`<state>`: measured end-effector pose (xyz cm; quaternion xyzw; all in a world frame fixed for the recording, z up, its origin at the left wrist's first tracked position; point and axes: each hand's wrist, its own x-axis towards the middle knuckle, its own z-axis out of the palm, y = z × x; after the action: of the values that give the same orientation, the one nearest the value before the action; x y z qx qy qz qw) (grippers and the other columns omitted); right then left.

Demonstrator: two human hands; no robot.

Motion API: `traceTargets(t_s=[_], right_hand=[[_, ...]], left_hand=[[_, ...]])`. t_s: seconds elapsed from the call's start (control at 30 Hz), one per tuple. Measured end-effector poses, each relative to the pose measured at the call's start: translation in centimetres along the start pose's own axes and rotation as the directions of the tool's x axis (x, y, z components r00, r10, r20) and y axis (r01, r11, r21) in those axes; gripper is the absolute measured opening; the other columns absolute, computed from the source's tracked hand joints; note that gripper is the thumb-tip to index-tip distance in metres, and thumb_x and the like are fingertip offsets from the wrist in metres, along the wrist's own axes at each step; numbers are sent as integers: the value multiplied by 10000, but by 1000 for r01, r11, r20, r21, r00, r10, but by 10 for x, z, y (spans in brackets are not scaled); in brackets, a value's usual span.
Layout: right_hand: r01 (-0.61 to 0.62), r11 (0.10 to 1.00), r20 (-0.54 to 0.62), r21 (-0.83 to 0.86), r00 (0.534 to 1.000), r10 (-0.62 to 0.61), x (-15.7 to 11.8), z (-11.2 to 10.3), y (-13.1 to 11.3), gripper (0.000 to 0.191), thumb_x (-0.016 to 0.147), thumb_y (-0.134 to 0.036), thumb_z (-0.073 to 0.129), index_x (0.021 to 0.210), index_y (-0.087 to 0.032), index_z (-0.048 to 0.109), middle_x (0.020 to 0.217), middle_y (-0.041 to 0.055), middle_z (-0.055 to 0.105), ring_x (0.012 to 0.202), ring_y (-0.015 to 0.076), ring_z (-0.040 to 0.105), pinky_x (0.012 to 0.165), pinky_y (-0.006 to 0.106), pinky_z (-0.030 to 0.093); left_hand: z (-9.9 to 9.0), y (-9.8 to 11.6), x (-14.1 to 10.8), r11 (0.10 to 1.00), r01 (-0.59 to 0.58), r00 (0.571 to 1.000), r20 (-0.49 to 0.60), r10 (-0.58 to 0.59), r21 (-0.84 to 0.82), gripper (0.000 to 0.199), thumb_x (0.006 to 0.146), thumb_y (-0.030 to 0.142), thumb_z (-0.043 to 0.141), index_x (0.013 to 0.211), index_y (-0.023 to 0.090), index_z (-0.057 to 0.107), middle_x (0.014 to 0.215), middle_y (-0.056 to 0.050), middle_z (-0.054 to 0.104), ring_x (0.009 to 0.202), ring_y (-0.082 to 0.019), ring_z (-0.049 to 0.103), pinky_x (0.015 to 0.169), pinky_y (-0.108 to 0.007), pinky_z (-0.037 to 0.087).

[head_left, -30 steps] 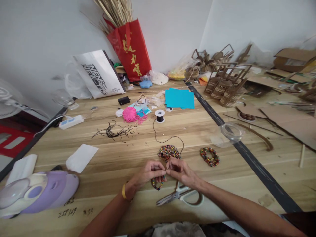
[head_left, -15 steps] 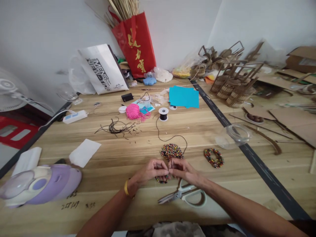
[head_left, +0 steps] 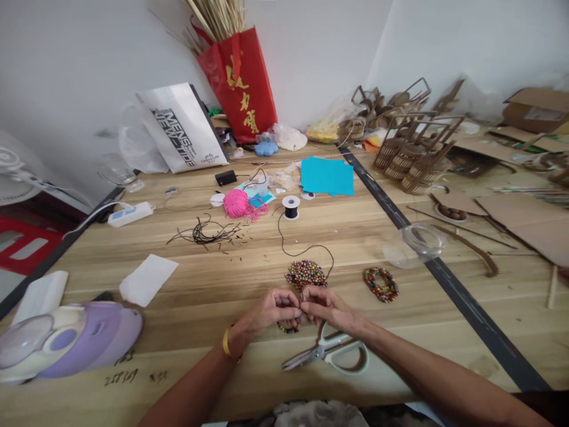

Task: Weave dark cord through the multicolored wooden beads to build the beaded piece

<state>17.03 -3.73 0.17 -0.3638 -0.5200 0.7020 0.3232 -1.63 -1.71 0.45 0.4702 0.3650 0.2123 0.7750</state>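
Observation:
My left hand (head_left: pixel 276 309) and my right hand (head_left: pixel 324 305) meet fingertip to fingertip, both pinching a thin dark cord (head_left: pixel 301 296). From under the left fingers hangs a short beaded strand (head_left: pixel 288 327) of multicoloured beads, partly hidden by the hand. Just beyond the hands lies a heap of colourful beads (head_left: pixel 306 273). A black cord (head_left: pixel 320 246) curves from a white spool (head_left: pixel 291 208) to the heap's right side. Scissors (head_left: pixel 326 353) with pale green handles rest below my right hand. Farther right, beaded bracelets (head_left: pixel 381 284) lie in a ring-shaped pile.
Black cord clippings (head_left: pixel 207 230) and pink yarn (head_left: pixel 237 203) lie beyond the hands. Blue sheets (head_left: pixel 327 175) are farther back. At left stand a purple-and-white device (head_left: pixel 89 338) and white paper (head_left: pixel 149 280). Woven baskets (head_left: pixel 411 160) and cardboard (head_left: pixel 524 213) occupy the right side.
The whole view has shifted slightly left. Both hands keep their pinch, with the fingers making only a small movement at the cord.

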Motion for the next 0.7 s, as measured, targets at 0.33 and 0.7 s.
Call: traceTargets(t_s=[0.33,0.7], right_hand=[[17,997,-18,79,1000,-16,3,1,-5,377,730,-478,707,822,-164,520,649,-23,587,497,61,475,430,153,406],[7,1000,-54,0,999,-7,2,1,-2,410,738,-527,674,732,-151,511,571,-42,528,440,47,440,417,157,393]], left_hand=[[-5,-2,2,999,-48,998,-50,47,-25,259,635,322,768,700,107,637,616,-26,660,501,-86,560,519,-194,446],[0,0,0,999,-36,999,-27,37,29,286,653,347,767,712,107,623,627,-22,644,529,-94,571,545,-206,453]])
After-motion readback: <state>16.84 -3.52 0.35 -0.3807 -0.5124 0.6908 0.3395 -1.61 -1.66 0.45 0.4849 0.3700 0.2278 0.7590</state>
